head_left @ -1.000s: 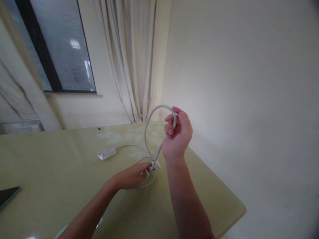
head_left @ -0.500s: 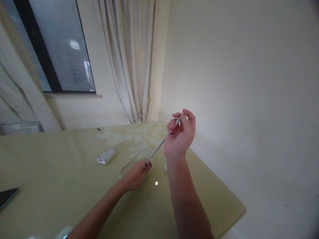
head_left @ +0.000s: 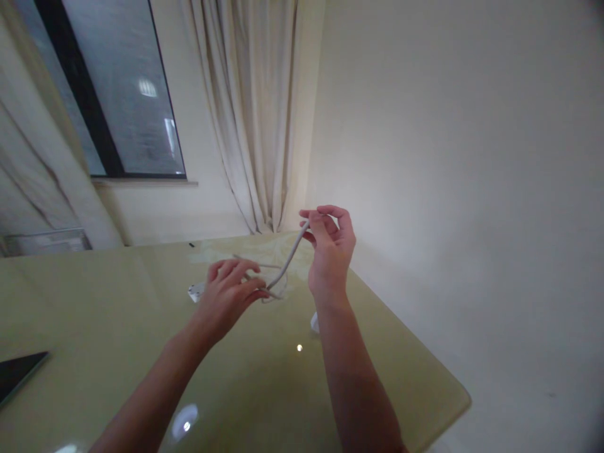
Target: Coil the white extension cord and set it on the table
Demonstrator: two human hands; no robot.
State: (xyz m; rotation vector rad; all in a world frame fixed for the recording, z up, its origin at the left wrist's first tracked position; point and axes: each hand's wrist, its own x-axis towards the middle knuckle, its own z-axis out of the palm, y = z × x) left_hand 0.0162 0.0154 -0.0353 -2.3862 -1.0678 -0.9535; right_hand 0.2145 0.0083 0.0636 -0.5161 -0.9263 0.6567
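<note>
A white power cord (head_left: 291,255) runs slanting between my two hands above the table. My right hand (head_left: 330,248) pinches it at the upper end between thumb and fingers. Lower and to the left, my left hand (head_left: 231,296) grips the cord with its thumb and fingers, and loops of it hang around the fingertips. Behind my left hand lies a white power strip (head_left: 194,292), mostly covered by the hand. A small white piece (head_left: 314,323) shows beside my right forearm; its kind is partly hidden.
The glossy yellow-green table (head_left: 264,390) ends at a rounded corner on the right, close to the wall (head_left: 448,189). A dark flat object (head_left: 21,374) lies at the left edge. A tiny black item (head_left: 191,245) sits near the back edge, before the curtain (head_left: 257,126).
My left hand has risen and moved left and away from me, lifting cord loops. My right hand has shifted slightly left. The power strip is now mostly covered.
</note>
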